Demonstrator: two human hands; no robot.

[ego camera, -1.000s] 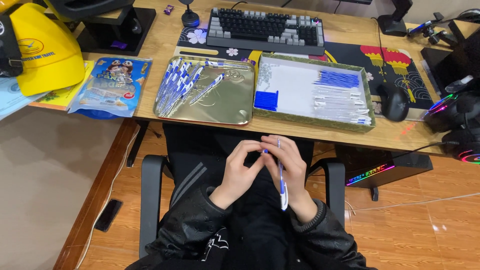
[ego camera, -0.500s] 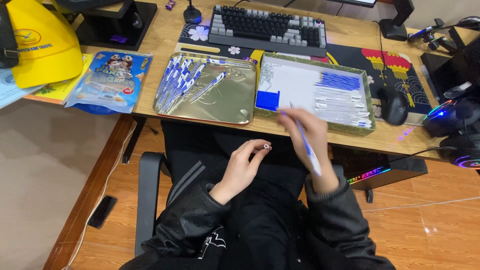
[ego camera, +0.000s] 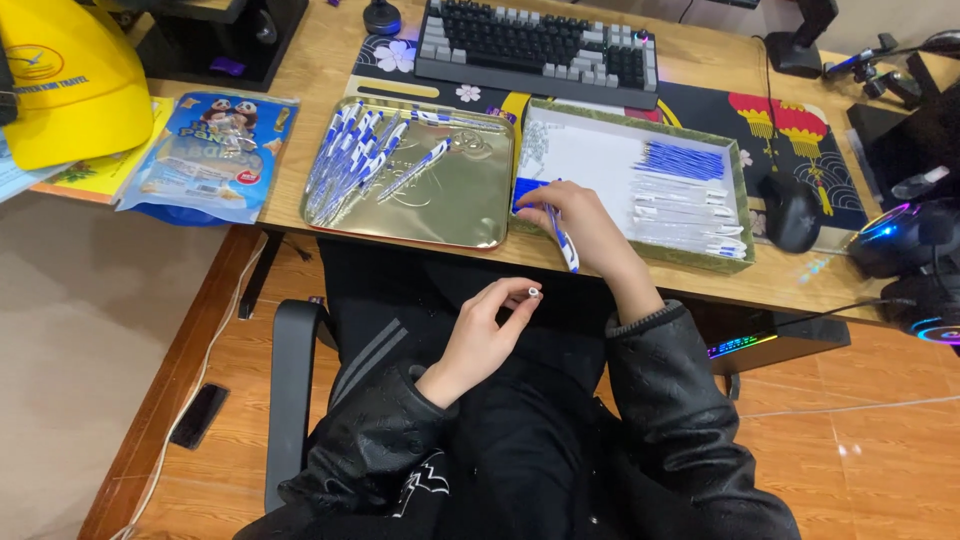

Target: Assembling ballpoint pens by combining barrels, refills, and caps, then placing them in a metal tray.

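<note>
Right hand [ego camera: 585,225] has reached further into the green-rimmed box [ego camera: 740,195], fingers closed round a slim blue-and-white pen [ego camera: 562,240] beside small blue caps [ego camera: 528,192]. Left hand [ego camera: 488,330] stays over the lap, pinching a tiny white piece [ego camera: 534,293].

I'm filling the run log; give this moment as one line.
right hand: holds pen, reaching into green box | left hand: pinches small white part over lap
</note>
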